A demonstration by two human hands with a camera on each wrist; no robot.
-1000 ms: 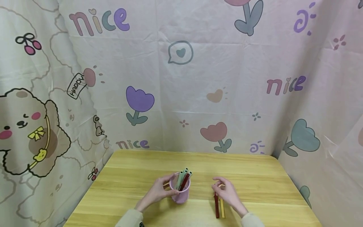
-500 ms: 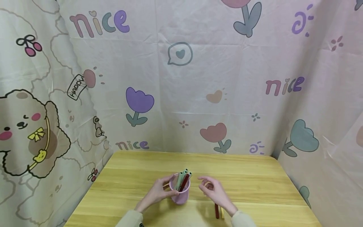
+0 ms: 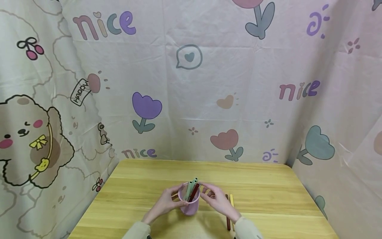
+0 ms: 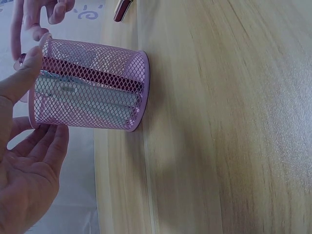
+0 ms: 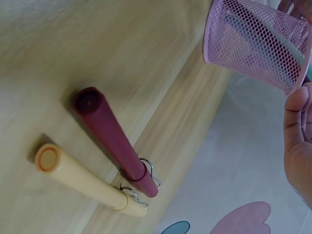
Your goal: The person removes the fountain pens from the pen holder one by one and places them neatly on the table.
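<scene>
A pink mesh pen cup (image 3: 189,207) stands on the table, with light green pens (image 3: 189,191) and a dark red pen (image 3: 194,193) leaning inside. My left hand (image 3: 165,200) grips the cup near its rim, thumb on the near side and fingers behind. On the other side is my right hand (image 3: 217,200), its thumb against or very near the rim (image 5: 295,92) and its index fingertip over the pen tops. Whether that fingertip touches a pen is hidden. A dark red pen (image 5: 114,136) and a cream-yellow pen (image 5: 80,180) lie side by side on the table, right of the cup.
The wood-grain table (image 3: 143,172) reaches back to a printed cloth (image 3: 185,99), which also hangs at both sides. The two loose pens lie partly under the right forearm in the head view.
My right hand has moved left from above the two loose pens to the cup's rim, uncovering more of those pens. The left hand and the cup have stayed in place.
</scene>
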